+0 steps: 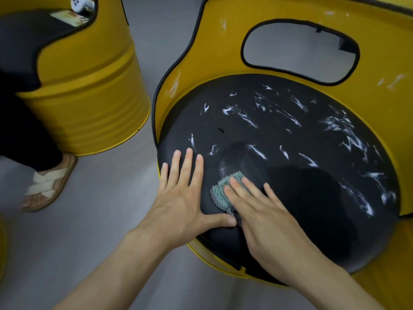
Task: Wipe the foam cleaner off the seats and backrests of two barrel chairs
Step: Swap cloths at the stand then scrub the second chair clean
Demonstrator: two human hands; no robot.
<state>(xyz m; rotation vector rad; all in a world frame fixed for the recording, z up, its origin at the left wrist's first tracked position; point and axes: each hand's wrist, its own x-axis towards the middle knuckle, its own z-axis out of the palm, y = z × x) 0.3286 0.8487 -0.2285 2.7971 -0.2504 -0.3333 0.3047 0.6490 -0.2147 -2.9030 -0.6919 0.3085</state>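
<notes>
Head view: left hand (183, 198) flat, fingers spread, pressing front edge of black seat (290, 198), gripping nothing. Right hand (263, 211) flat, pressing green cloth (223, 191) onto seat beside left thumb. White foam (342, 128) streaks over seat's far half and yellow backrest (223, 48). Second chair (89, 97) at left, sandalled foot (49, 184) beside it.

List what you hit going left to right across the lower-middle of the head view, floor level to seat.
sandalled foot → left hand → green cloth → right hand → foam streaks at the seat's right side
</notes>
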